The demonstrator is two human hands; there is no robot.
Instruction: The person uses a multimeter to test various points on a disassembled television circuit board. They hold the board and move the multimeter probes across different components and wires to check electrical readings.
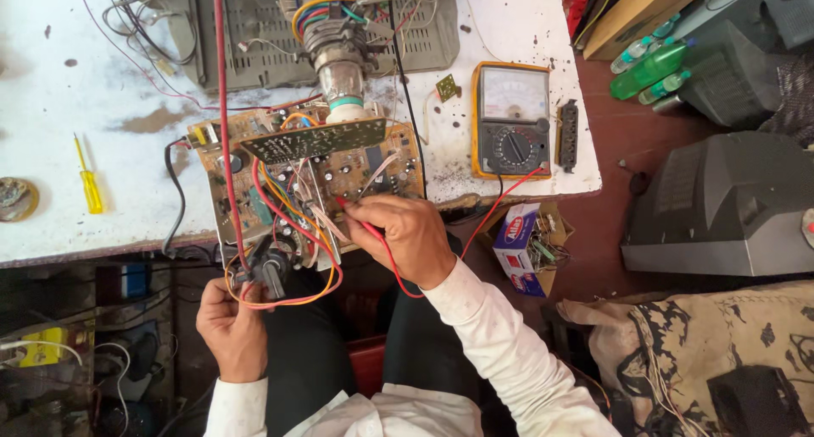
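Circuit board at table edge, right hand probing, left hand below.

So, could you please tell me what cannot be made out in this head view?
- Red probe tip: hidden among wires on the circuit board.
- Left hand fingertips: hidden behind the board's black part and wires.
- Meter needle: too small to read.
- Picture tube: cut off by the top edge.

One circuit board, one multimeter, one screwdriver (yellow), three bottles.
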